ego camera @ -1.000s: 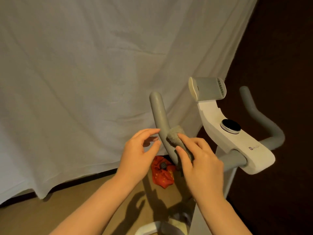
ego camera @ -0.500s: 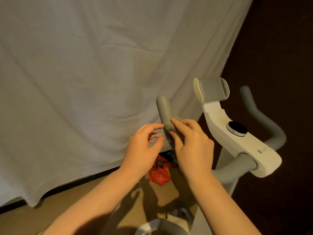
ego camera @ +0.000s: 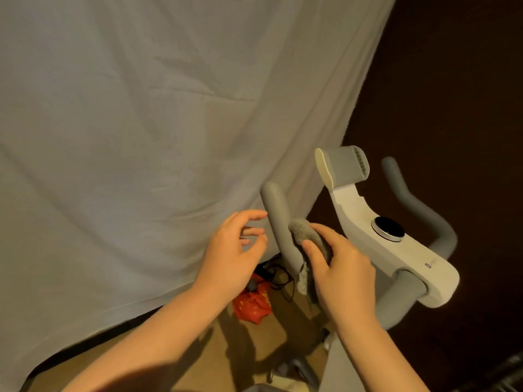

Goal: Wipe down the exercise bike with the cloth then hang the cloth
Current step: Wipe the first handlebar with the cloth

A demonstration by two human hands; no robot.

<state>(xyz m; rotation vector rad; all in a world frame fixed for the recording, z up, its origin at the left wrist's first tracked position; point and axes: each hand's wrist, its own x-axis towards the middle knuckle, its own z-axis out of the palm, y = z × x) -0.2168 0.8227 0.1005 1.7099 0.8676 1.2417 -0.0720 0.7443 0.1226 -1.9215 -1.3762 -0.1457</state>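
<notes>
The right hand's [ego camera: 339, 267] fingers [ego camera: 312, 254] gripped the grey cloth [ego camera: 304, 236], pressing it against the left handlebar [ego camera: 278, 222] of the exercise bike [ego camera: 396, 250]. The left hand [ego camera: 233, 250] hovered beside the bar, fingers loosely spread, holding nothing. Wiping seemed underway; the console, the right bar and hanging the cloth looked left to do.

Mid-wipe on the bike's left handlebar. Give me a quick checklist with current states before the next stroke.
1. Grey fuzzy cloth gripped by right hand: ok.
2. Cloth against the grey padded left handlebar: ok.
3. Left hand off the bar, fingers relaxed, holding nothing: ok.
4. Upper bar tip above the cloth unobstructed: ok.
5. Cloth's tail hanging clear of the black cables on the floor: cannot tell.
6. Place to hang the cloth afterwards: cannot tell.
</notes>
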